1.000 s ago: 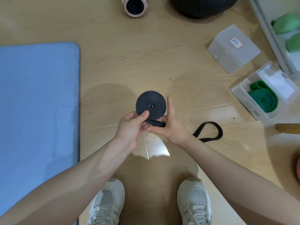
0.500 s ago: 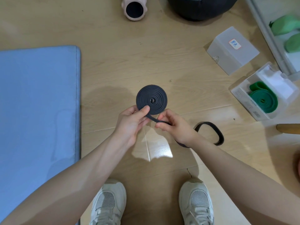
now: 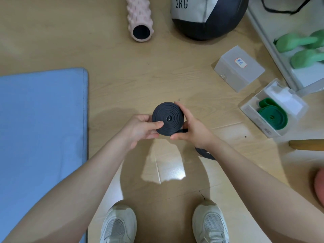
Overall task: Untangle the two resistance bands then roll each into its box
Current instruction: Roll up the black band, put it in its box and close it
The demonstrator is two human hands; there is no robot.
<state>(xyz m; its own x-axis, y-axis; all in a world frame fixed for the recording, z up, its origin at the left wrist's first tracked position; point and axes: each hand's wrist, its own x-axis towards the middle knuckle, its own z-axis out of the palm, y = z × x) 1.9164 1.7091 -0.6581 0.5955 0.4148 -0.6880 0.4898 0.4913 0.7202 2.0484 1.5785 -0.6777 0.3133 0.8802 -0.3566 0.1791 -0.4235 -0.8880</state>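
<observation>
A black resistance band is wound into a flat spiral disc held above the wooden floor. My left hand pinches the disc's left side, thumb on its face. My right hand cups the right edge and grips the band where it leaves the coil. The unrolled tail hangs below my right wrist, partly hidden. At the right, a green band lies coiled in an open clear box. A closed frosted box stands behind it.
A blue mat covers the floor on the left. A pink foam roller and a 2KG ball lie at the top. Green dumbbells sit on a shelf at right. A wooden stick pokes in at the right; my shoes are below.
The coil has grown as more band was wound on. My right hand moved up to cup its right edge. The loose loop on the floor has shrunk and slid under my right wrist.
</observation>
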